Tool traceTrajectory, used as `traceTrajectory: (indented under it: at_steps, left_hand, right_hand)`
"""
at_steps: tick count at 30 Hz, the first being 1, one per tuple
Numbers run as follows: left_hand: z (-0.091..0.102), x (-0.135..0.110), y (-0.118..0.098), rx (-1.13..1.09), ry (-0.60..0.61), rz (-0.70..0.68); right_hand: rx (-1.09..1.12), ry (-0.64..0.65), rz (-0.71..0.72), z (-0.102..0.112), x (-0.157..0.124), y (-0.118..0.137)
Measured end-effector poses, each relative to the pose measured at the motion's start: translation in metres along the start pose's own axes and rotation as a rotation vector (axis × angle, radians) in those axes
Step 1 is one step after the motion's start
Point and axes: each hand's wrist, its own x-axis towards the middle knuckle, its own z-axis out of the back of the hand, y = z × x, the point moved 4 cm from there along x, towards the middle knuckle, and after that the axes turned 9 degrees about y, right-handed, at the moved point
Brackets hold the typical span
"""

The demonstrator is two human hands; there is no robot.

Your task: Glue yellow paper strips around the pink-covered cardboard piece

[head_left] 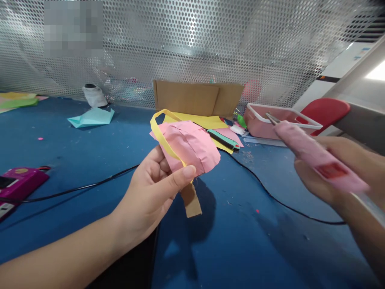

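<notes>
My left hand (153, 192) pinches a folded pink paper piece (192, 146) between thumb and fingers, above the table. A yellow paper strip (164, 140) loops along the left side of this piece, its lower end beside my thumb. Below hangs a short brown cardboard strip (191, 202); how it joins the pink paper is hidden. On the right, my right hand (337, 160) is closed round a pink hot glue gun (313, 154), blurred, its metal nozzle aimed up and left, apart from the paper. A black cord (267, 192) runs over the table towards that hand.
Behind the paper lie yellow sheets (221, 121) and a teal-and-black cutter (224, 139). A pink bin (258, 124) stands back right, cardboard (186, 98) against the perforated metal wall. Folded light-blue paper (92, 117) and a magenta power box (22, 186) are left on the blue table (240, 249).
</notes>
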Motion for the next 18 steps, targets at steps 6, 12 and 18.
traceTrajectory:
  at_steps: [6,12,18]
  left_hand:
    - [0.001,-0.004,0.01,0.089,0.126,-0.007]
    - [-0.007,-0.011,0.014,0.205,0.238,0.047]
    - [-0.005,-0.021,0.02,0.453,0.248,0.088]
  right_hand:
    - [-0.188,0.542,0.133,-0.042,0.008,-0.067]
    - [-0.258,0.658,0.113,-0.06,-0.011,-0.079]
    - [-0.327,0.344,0.128,-0.023,0.014,0.008]
